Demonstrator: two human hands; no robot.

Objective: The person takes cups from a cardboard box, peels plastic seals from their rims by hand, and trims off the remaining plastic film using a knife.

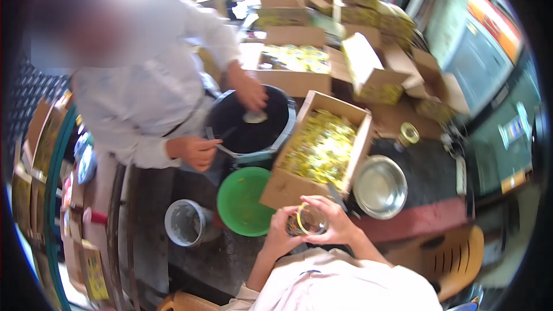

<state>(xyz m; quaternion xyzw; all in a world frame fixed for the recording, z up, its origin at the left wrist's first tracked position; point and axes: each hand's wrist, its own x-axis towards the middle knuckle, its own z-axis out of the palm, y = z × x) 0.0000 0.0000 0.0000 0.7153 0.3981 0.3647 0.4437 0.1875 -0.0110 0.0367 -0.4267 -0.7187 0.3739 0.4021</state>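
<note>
Close to my body, both hands are wrapped around a clear glass jar (313, 220) with a yellow rim, its round end facing up toward me. My left hand (281, 236) grips the jar's left side, and my right hand (334, 222) grips its right side. Something dark shows low inside the jar, too blurred to name. Just beyond my right hand is a dark knife-like blade (336, 196); whether that hand touches it I cannot tell. Ahead stands an open cardboard box (360, 164) filled with shiny yellow-and-clear pieces (322, 144).
A metal bowl (380, 187) and a small yellow-topped jar (408, 135) stand right of the box. On the left are a green basin (245, 210), a white bucket (184, 223) and a large dark tub (253, 121). A co-worker's hands (249, 89) are over the tub. More cartons (299, 83) stand behind.
</note>
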